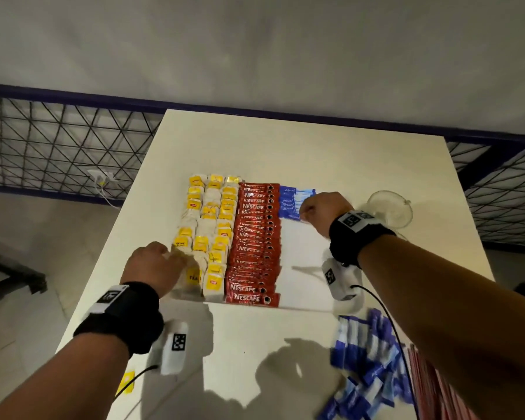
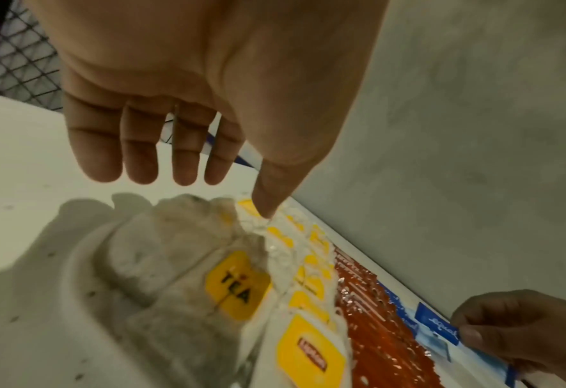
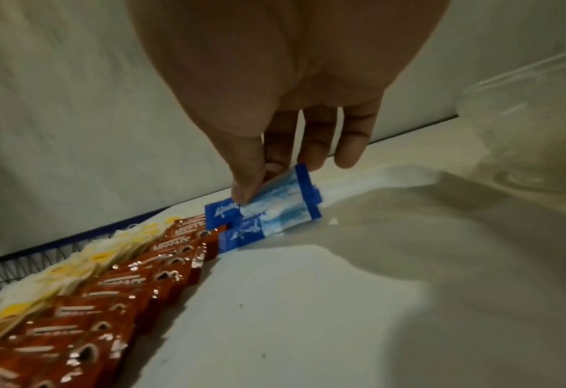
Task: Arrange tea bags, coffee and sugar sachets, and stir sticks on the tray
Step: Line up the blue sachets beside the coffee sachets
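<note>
A white tray (image 1: 303, 256) lies on the table. It holds three columns of yellow-tagged tea bags (image 1: 208, 234), a column of red Nescafe coffee sachets (image 1: 255, 244) and a short row of blue sugar sachets (image 1: 291, 201) at the far right. My right hand (image 1: 305, 212) pinches one blue sugar sachet (image 3: 274, 207) between thumb and forefinger at the near end of that row. My left hand (image 1: 176, 259) hovers over the nearest tea bags (image 2: 231, 283), fingers (image 2: 148, 147) straight and its thumb pointing down at them. No stir sticks can be made out on the tray.
A loose heap of blue sachets (image 1: 367, 368) lies at the table's near right, beside reddish strips (image 1: 437, 389) that I cannot identify. A clear glass bowl (image 1: 391, 207) stands right of the tray. A yellow tag (image 1: 126, 381) lies near the table's left edge.
</note>
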